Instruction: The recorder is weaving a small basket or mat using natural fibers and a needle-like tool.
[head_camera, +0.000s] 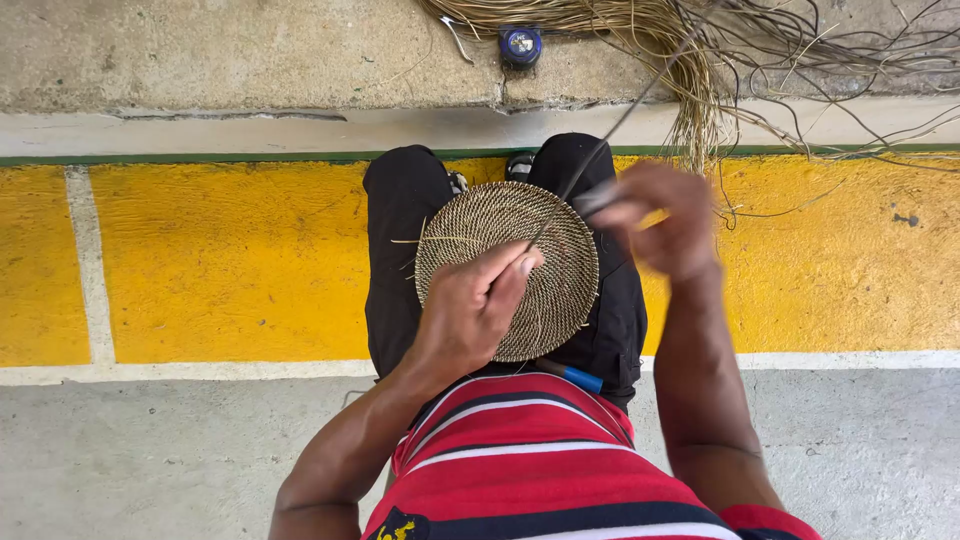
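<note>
A round woven disc of tan and dark fibre rests on my lap, over black trousers. My left hand lies on its lower part, thumb and fingers pressing it flat. My right hand, blurred, is raised just right of the disc's edge. It is pinching a long dark strand that runs from the disc's middle up and to the right.
A bundle of loose tan and dark fibres lies on the concrete step ahead, with a small blue round object beside it. A blue-tipped tool pokes out under the disc. Yellow-painted floor spreads on both sides.
</note>
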